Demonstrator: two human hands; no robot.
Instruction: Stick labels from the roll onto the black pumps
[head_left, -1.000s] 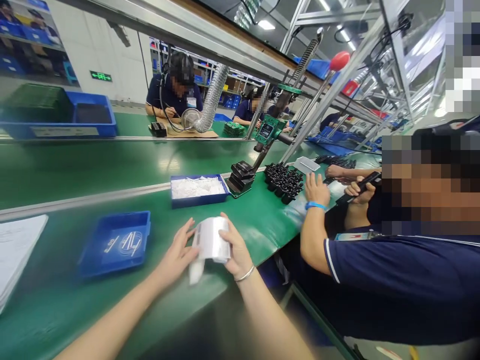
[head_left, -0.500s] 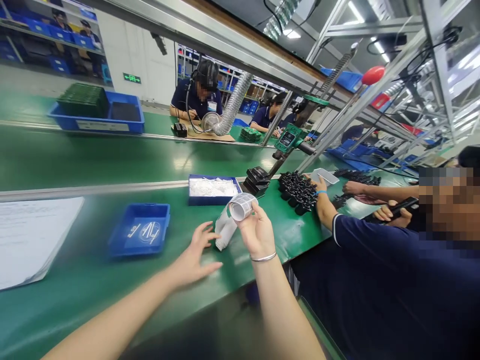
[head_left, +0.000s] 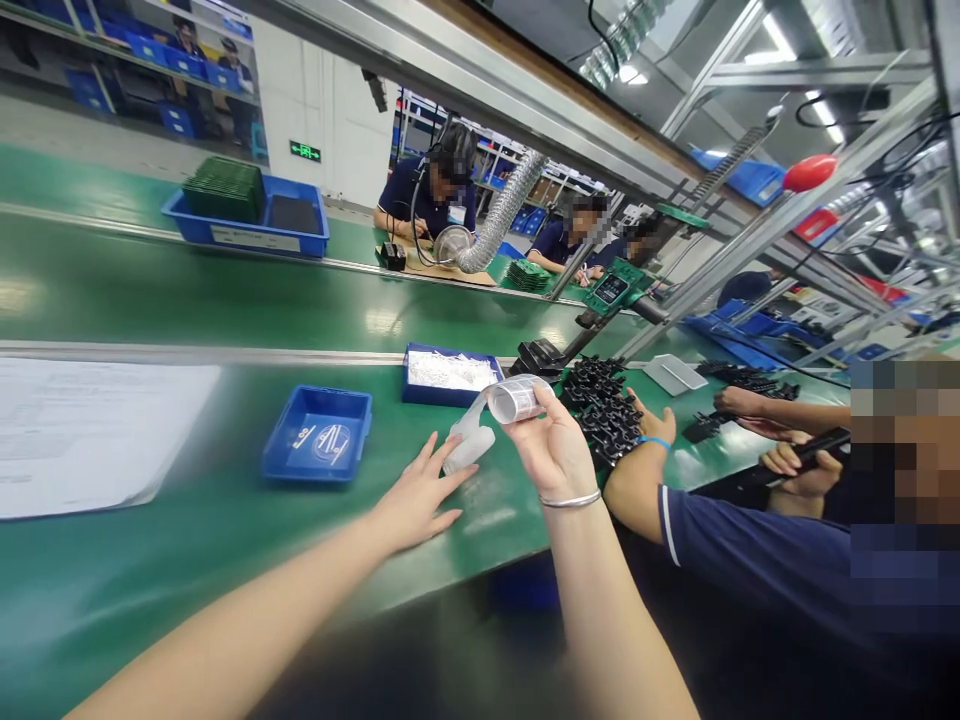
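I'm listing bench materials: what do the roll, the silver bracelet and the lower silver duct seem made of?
Roll: probably paper or plastic film, satin white; its thin strip curls softly.
Bracelet: likely polished metal, from its silvery glint.
Duct: perhaps aluminium foil or metallised plastic, shiny with crinkled ribs.

**Wide way at the left, crowded side at the right**

Between the paper sheets (head_left: 97, 430) and the blue tray (head_left: 307, 472), a bare strip of the green table (head_left: 229, 445) gives room for a hand to pass. A narrower lane runs between this tray and the blue box (head_left: 450, 395). Beside the left hand (head_left: 420, 500), the loose white strip (head_left: 466, 448) bars the low path toward the right. Past the right hand (head_left: 553, 445), the pile of black parts (head_left: 609, 415) and a co-worker's forearm (head_left: 637, 488) stand in the way; the gap there seems tight, though overlap hides its true depth.
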